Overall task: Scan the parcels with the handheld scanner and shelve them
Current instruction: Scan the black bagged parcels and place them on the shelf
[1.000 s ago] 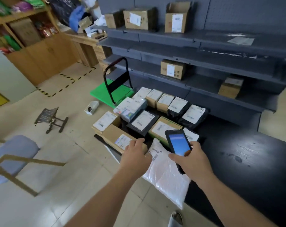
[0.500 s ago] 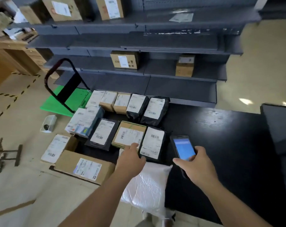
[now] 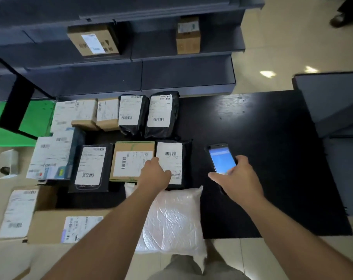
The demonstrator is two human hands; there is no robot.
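Light: I see even, soft indoor light; two glare spots on the floor (image 3: 268, 73).
Blur: left parcels (image 3: 56, 156) look smeared.
Edges: I get wide-angle bending of the shelves (image 3: 183, 73).

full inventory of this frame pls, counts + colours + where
table: 1, black, centre and right
black bags: 4 with white labels, two in the back row, two in the front row
brown boxes on table: about 3, mid rows
white parcels: several, blurred, table's left edge
big boxes: 2, brown, near left
white bag: 1, near edge, under the left forearm
shelf boxes: 2, brown, grey shelf behind
cart: 1, green deck, black handle, left
scanner: 1, black, blue screen lit
left hand: over the front-row labels
right hand: grips scanner
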